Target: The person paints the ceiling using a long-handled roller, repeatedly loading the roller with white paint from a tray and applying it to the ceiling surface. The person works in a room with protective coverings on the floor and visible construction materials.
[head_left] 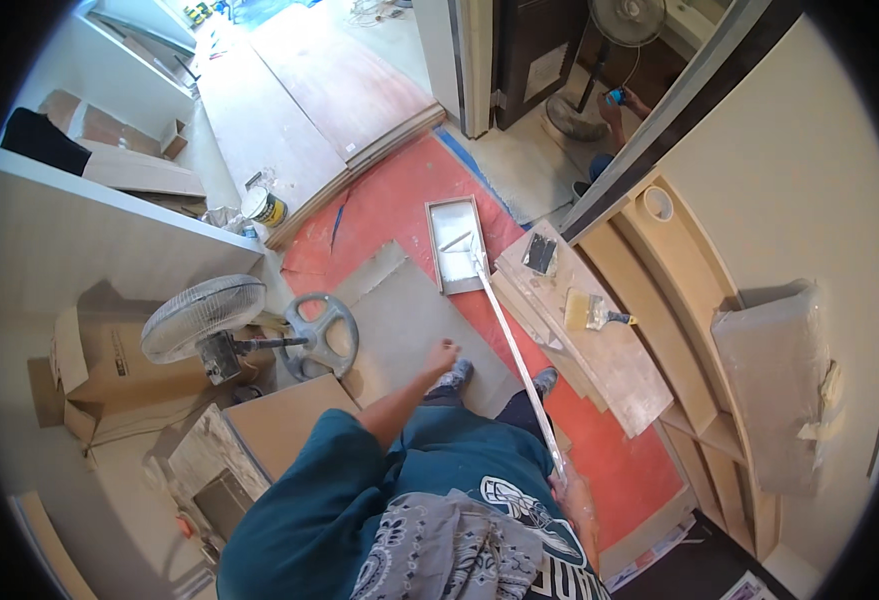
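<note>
Long-handled roller (pixel 517 352) in use here: its white-coated head sits down in a shallow tray (pixel 433 245) of white paint, and the pole slants back past the person's feet to their right side. Their right hand (pixel 571 492) is closed round the upper end of that pole, low by the hip. Their left hand (pixel 444 357) hangs in the air in front of the body, fingers curled into a loose fist, with nothing I can make out inside it; below it lies a grey board (pixel 396 310). The tray rests on a red floor cover (pixel 379 215). Just right of the pole, a wide paintbrush (pixel 584 309) lies flat on some wooden boards (pixel 634 375), with a dark flat pad (pixel 539 253) near their far end. To the left stands a dusty fan (pixel 204 318), tilted beside a cardboard box (pixel 134 360). Farther off, a paint bucket (pixel 264 206) stands beside stacked panels (pixel 334 70). Past the doorway, another person's hands (pixel 631 105) hold something blue.
</note>
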`<state>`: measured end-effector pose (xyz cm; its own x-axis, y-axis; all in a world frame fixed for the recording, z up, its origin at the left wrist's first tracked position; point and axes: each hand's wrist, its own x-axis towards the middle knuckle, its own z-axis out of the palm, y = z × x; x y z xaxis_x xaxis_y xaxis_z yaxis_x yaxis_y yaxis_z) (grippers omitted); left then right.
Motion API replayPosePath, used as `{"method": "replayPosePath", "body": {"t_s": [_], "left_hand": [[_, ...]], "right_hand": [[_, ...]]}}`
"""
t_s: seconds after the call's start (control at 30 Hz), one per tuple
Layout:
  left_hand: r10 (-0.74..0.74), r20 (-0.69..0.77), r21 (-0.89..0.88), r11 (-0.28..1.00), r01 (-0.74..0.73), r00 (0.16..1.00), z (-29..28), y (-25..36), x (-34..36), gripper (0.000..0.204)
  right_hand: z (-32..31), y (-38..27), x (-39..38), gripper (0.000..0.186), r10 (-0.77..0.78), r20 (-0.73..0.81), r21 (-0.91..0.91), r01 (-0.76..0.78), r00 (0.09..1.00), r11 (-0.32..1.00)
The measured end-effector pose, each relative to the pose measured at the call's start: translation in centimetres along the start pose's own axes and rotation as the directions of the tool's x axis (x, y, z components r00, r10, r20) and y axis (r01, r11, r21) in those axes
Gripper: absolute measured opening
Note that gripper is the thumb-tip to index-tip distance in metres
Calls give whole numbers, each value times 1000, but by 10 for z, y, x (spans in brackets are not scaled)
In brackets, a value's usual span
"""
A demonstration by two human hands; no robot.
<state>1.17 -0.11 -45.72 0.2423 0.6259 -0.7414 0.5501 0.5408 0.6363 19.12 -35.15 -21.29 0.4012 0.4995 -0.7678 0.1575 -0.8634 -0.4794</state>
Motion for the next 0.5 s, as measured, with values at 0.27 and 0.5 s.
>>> {"method": "replayPosePath", "body": {"t_s": [0.27, 0.5], "left_hand": [[-64, -320, 350, 919, 181, 945, -208, -110, -8, 33], [-165, -169, 147, 971, 190, 972, -186, -104, -23, 33]], "right_hand": [[88, 19, -14, 54, 86, 18, 41, -87, 996, 995], [138, 48, -4, 52, -84, -61, 91, 89, 995, 992]]}}
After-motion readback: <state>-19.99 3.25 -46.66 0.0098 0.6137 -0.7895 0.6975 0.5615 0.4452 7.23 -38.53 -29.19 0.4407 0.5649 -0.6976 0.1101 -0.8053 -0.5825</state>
